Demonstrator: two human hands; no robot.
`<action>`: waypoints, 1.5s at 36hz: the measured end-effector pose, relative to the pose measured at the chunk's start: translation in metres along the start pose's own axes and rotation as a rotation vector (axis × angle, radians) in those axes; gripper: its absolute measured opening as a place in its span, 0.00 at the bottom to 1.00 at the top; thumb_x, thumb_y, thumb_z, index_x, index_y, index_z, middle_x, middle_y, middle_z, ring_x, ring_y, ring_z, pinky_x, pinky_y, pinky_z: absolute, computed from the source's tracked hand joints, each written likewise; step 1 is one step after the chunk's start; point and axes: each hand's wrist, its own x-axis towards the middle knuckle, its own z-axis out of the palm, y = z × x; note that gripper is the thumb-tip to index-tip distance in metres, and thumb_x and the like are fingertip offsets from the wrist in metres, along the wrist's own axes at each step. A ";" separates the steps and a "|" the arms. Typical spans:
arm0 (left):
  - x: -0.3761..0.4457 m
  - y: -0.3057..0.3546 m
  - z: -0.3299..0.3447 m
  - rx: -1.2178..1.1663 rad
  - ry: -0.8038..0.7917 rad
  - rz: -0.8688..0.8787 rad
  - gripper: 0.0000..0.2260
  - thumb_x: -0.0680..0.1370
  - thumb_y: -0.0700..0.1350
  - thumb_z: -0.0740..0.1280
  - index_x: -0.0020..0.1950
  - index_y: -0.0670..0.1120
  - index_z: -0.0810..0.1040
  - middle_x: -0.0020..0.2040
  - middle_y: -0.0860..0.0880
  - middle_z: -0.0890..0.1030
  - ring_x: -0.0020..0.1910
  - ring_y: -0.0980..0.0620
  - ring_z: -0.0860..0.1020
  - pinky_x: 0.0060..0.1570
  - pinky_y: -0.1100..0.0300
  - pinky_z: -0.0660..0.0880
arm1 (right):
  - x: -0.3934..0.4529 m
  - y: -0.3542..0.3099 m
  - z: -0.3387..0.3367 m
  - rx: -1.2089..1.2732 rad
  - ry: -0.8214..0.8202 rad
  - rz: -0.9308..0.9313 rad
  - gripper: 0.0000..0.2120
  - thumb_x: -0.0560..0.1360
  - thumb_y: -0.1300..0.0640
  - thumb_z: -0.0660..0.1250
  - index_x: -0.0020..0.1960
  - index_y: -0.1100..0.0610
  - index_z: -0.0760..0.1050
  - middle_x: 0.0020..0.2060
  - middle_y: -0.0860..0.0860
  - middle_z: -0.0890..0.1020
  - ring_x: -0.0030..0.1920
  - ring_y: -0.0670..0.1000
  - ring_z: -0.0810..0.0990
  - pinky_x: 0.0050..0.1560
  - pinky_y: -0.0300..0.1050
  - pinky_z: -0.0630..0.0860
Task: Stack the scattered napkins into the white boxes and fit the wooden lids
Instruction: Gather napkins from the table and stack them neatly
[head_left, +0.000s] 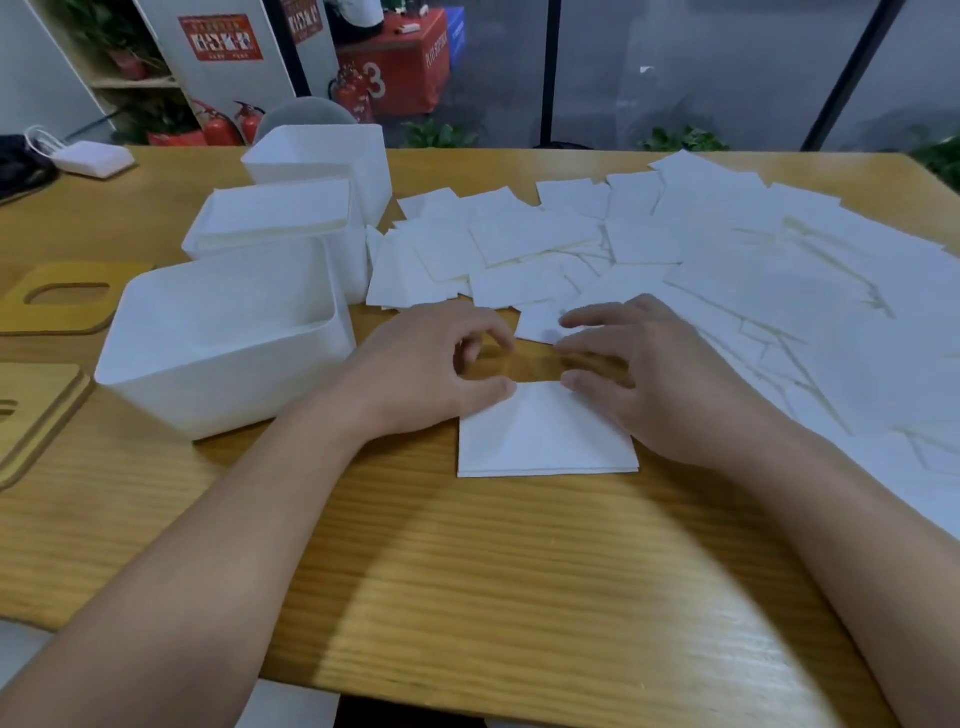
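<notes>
A small stack of white napkins (545, 441) lies on the wooden table (467, 571) in front of me. My left hand (431, 374) rests at its upper left corner, thumb on the paper and fingers loosely curled above it. My right hand (639, 374) rests on its upper right side, fingers spread and reaching toward the scattered napkins (727, 270). Three white boxes stand at the left: the nearest one (218, 343) looks empty, the middle one (275, 228) is filled with napkins, and the far one (322, 161) stands behind.
Two wooden lids lie left of the boxes: one with an oval slot (62, 301) and one at the table's left edge (31, 415). A white charger (93, 158) sits at the far left. Loose napkins cover the right half of the table.
</notes>
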 end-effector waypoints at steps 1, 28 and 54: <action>0.001 -0.001 0.002 -0.024 -0.007 0.004 0.13 0.76 0.60 0.77 0.59 0.64 0.82 0.46 0.56 0.78 0.43 0.56 0.76 0.47 0.53 0.77 | 0.000 0.000 0.001 -0.013 -0.026 -0.002 0.16 0.84 0.44 0.67 0.70 0.43 0.82 0.74 0.38 0.75 0.66 0.45 0.68 0.63 0.41 0.66; 0.010 -0.002 0.012 -0.708 0.189 -0.038 0.14 0.82 0.40 0.75 0.65 0.49 0.77 0.50 0.43 0.88 0.47 0.39 0.87 0.55 0.39 0.81 | -0.005 -0.027 -0.002 0.367 0.180 -0.060 0.10 0.83 0.48 0.71 0.64 0.43 0.84 0.61 0.35 0.82 0.67 0.43 0.78 0.61 0.37 0.75; 0.005 0.002 0.006 -0.436 0.045 -0.043 0.05 0.83 0.43 0.72 0.55 0.52 0.85 0.31 0.44 0.69 0.32 0.47 0.65 0.40 0.63 0.70 | 0.001 0.005 -0.015 0.422 -0.007 0.208 0.02 0.80 0.51 0.73 0.48 0.46 0.83 0.29 0.47 0.77 0.28 0.48 0.75 0.36 0.45 0.72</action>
